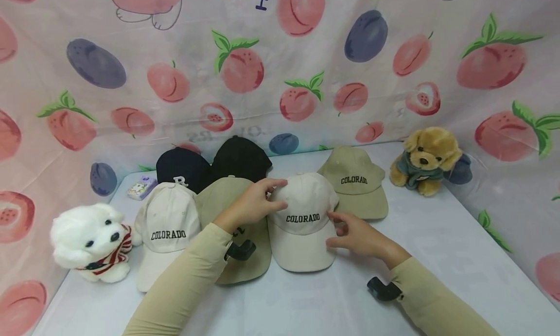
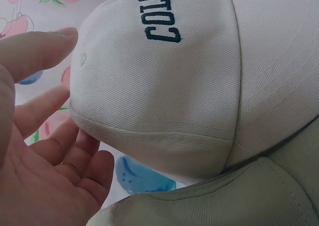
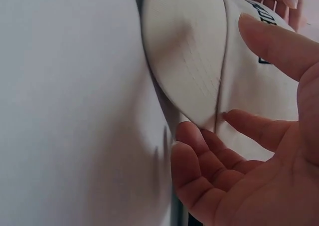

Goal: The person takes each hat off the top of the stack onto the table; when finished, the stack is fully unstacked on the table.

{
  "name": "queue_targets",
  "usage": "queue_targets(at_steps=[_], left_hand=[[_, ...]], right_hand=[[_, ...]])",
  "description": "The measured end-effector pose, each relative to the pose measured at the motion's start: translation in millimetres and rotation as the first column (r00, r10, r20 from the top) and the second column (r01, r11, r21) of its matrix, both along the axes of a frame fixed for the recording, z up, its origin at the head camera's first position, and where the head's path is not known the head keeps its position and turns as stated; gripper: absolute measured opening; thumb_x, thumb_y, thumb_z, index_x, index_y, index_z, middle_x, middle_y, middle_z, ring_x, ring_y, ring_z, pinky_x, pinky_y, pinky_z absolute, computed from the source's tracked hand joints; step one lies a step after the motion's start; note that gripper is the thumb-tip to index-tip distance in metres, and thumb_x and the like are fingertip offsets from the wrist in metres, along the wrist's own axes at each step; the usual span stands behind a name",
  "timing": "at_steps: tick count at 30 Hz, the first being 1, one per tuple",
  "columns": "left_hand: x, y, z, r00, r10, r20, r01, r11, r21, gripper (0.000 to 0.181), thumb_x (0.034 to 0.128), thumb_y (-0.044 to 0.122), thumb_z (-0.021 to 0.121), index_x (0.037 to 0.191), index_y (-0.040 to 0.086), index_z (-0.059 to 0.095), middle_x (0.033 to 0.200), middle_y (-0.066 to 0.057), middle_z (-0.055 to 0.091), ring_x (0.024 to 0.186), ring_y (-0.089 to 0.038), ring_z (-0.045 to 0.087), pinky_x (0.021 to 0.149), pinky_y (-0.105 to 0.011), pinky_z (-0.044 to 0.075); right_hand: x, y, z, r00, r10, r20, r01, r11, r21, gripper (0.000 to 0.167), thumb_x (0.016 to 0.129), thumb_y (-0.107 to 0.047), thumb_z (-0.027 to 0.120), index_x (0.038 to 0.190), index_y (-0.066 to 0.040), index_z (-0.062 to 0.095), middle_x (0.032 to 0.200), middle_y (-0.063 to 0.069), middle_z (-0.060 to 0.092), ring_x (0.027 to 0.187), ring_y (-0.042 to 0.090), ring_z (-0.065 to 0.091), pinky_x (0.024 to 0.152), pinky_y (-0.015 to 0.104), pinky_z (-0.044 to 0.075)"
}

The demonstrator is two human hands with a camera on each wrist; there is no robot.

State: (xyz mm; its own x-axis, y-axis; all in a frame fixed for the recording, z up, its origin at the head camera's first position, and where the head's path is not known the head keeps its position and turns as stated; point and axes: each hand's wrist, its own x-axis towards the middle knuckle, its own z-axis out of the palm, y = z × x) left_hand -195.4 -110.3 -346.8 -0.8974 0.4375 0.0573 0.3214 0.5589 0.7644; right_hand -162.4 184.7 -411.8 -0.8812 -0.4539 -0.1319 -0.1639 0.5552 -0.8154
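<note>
A cream baseball cap [image 1: 303, 200] lettered COLORADO lies on the white table between both hands, brim toward me. My left hand [image 1: 255, 204] is at its upper left; in the left wrist view the fingertips reach the crown's edge, thumb apart from the fingers. At the lower right, my right hand [image 1: 356, 234] has its fingers loosely bent; in the right wrist view the fingertips [image 3: 188, 136] meet the cap where brim and crown join. Neither hand visibly pinches it. An olive cap [image 1: 249, 260] lies partly under the left forearm, and a khaki COLORADO cap [image 1: 352, 180] sits behind on the right.
Another cream COLORADO cap [image 1: 170, 219] lies left, with a navy cap [image 1: 181, 163] and a black cap [image 1: 240, 156] behind. A white plush dog [image 1: 94, 238], a small purple box [image 1: 142, 187] and a brown plush dog [image 1: 426, 161] stand around them. A fruit-print cloth hangs behind.
</note>
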Motion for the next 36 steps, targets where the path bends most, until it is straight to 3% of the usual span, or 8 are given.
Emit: queue_targets(at_steps=[7,17,25,36], left_hand=[[-0.3,0.8,0.0,1.000,0.002,0.009,-0.002,1.000,0.009,0.056,0.0913,0.016,0.075,0.143,0.007,0.055,0.132,-0.011,0.058,0.110,-0.027,0.054,0.090,-0.039,0.048],[0.2,-0.3,-0.3,1.000,-0.007,0.009,0.006,1.000,0.025,0.054,0.0916,0.015,0.074,0.142,0.007,0.056,0.133,-0.011,0.057,0.113,-0.027,0.053,0.093,-0.042,0.047],[2.1,-0.5,0.3,1.000,-0.018,-0.009,0.018,0.999,0.030,0.053,0.0915,0.015,0.075,0.141,0.005,0.056,0.134,-0.012,0.057,0.115,-0.028,0.053,0.094,-0.043,0.047],[2.6,-0.7,-0.7,1.000,-0.025,-0.002,0.025,0.999,0.039,0.053,0.0911,0.013,0.075,0.140,0.004,0.056,0.137,-0.012,0.056,0.117,-0.028,0.052,0.096,-0.043,0.047]], right_hand=[[-9.1,22.2,11.7,0.995,-0.094,-0.030,0.094,0.995,0.012,0.076,0.092,-0.028,0.075,0.148,0.007,0.037,0.144,0.027,0.045,0.122,0.041,0.052,0.095,0.053,0.047],[-30.1,68.3,18.1,0.961,-0.253,-0.115,0.267,0.956,0.119,0.083,0.094,-0.035,0.071,0.153,0.006,0.030,0.151,0.030,0.034,0.130,0.047,0.041,0.095,0.059,0.044],[-37.3,81.2,6.0,0.969,-0.241,-0.061,0.248,0.952,0.178,0.092,0.091,-0.038,0.074,0.153,0.010,0.024,0.151,0.037,0.026,0.133,0.054,0.034,0.100,0.064,0.038],[-42.6,89.4,-5.4,0.968,-0.247,-0.051,0.252,0.947,0.198,0.092,0.091,-0.038,0.074,0.151,0.012,0.025,0.149,0.038,0.029,0.132,0.055,0.035,0.103,0.063,0.035]])
